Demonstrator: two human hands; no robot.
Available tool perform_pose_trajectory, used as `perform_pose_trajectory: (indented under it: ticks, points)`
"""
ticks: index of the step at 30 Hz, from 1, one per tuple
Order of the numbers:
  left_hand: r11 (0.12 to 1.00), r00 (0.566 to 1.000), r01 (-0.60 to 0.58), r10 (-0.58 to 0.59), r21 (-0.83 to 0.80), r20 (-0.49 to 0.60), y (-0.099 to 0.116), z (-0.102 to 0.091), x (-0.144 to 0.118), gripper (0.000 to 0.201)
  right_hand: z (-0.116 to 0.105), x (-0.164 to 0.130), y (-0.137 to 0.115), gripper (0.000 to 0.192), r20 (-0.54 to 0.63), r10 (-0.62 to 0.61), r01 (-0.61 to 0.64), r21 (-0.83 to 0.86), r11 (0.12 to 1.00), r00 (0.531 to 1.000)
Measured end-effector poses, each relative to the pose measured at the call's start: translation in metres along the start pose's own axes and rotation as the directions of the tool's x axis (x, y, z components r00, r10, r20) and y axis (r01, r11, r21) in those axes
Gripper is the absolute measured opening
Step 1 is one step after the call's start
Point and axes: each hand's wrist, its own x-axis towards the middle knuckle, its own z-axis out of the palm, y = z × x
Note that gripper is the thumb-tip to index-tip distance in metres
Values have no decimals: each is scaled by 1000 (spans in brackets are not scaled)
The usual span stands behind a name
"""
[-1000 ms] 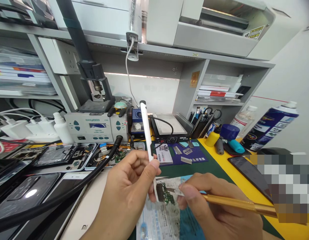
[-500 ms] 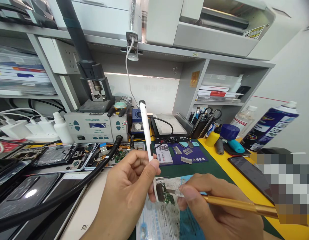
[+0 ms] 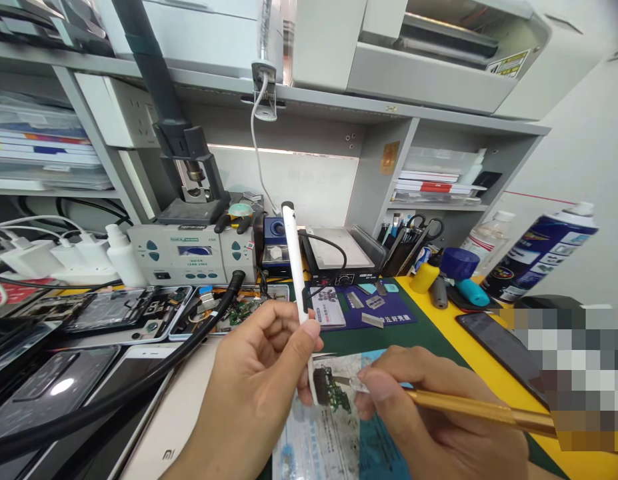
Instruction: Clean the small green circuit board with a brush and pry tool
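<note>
My left hand (image 3: 259, 373) is closed round a white brush (image 3: 295, 260) held nearly upright. Its short dark bristles (image 3: 321, 387) touch the left edge of a small green circuit board (image 3: 341, 399). Pinched in my right hand (image 3: 413, 407) is a slim gold-handled tool (image 3: 469, 405), whose thin flat metal tip (image 3: 343, 381) reaches the board from the right. Fingers cover the tool's middle, so its exact kind is unclear. Under the board lies a worn printed sheet (image 3: 313, 440), grey-white and blue.
Disassembled phones (image 3: 109, 313) and a black hose (image 3: 189, 360) occupy the left. Behind stand a grey soldering station (image 3: 189, 257) and a flat heating plate (image 3: 339, 250). Loose blades (image 3: 373, 321) lie on a purple mat. Bottles, a spray can (image 3: 543, 247) and a dark phone (image 3: 503, 357) line the right.
The white brush has shifted very slightly right, and the board a little downward with it. Both hands keep their holds.
</note>
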Motion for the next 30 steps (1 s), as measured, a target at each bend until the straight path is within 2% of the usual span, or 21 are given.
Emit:
perform_pose_trajectory:
  ticks: [13, 18, 30]
  points:
    - [1000, 999, -11, 11, 11, 46, -2, -3, 2, 22, -2, 0, 0, 22, 28, -10, 9, 32, 999, 1000]
    - [1000, 1000, -10, 10, 3, 6, 0, -1, 1, 22, -2, -2, 0, 22, 14, -17, 16, 21, 1000, 1000]
    - [1000, 1000, -1, 1, -7, 18, -1, -1, 0, 22, 0, -1, 1, 22, 16, -11, 11, 31, 999, 1000]
